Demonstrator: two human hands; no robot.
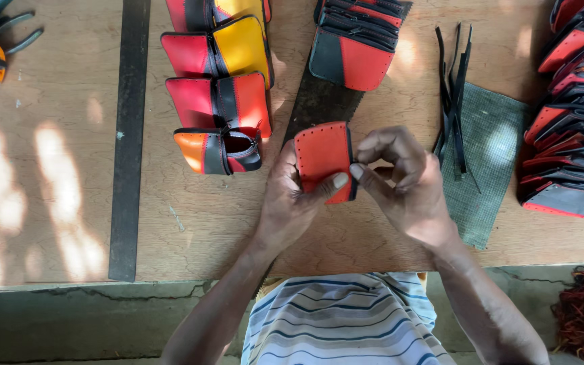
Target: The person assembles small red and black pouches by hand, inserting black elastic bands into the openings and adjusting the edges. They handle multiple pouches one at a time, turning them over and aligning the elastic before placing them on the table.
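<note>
Holding: red pouch gripped by left hand | right hand pinched on its black edge | bare board at left | pouch rows behind.

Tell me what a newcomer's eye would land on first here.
First, the red leather piece at the centre, held over the wooden table by the left hand while the right hand pinches its edge. Next, the column of red, yellow and orange pouches just up and left of the hands, and the overlapping stack of red-and-black pieces along the right edge.
</note>
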